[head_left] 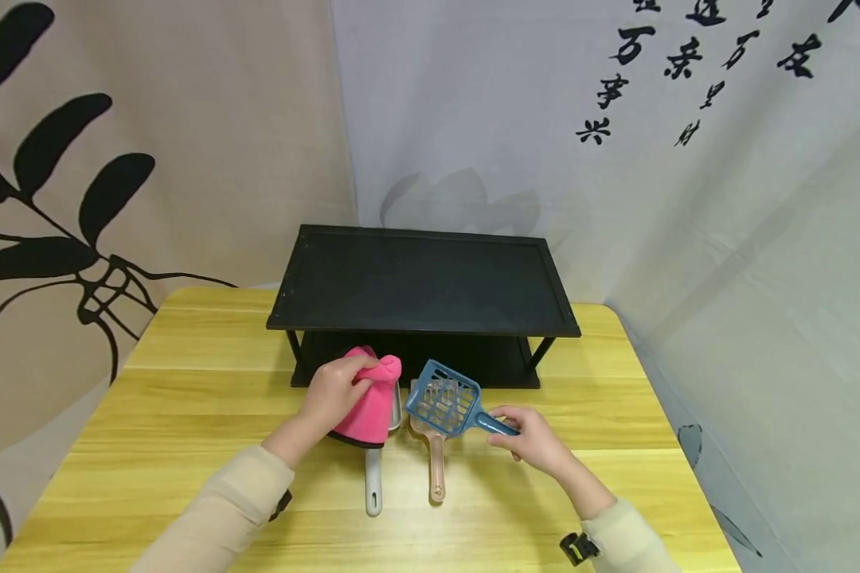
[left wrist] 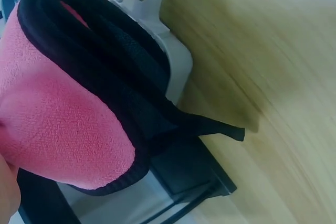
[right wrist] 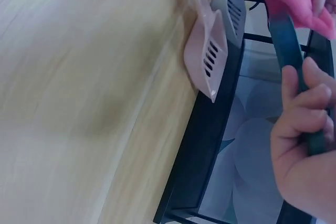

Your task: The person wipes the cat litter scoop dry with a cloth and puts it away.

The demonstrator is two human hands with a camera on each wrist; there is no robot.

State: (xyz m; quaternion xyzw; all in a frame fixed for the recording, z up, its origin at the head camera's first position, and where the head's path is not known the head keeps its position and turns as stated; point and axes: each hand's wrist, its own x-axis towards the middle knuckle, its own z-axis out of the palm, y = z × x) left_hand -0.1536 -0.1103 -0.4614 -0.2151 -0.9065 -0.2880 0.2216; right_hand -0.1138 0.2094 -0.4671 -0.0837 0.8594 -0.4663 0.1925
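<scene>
My left hand pinches a pink cloth with a dark edge, which hangs down over a grey scoop. In the left wrist view the cloth is folded over, showing its dark border and a loose dark strap. My right hand grips the handle of a blue slotted litter scoop, its head raised and facing the cloth. Below it a pinkish-beige slotted scoop lies on the table, its head partly hidden by the blue one. The right wrist view shows the blue scoop edge-on.
A black two-tier rack stands at the back of the wooden table, its front edge just beyond the scoops. Behind it hangs a light curtain with dark leaf prints and writing.
</scene>
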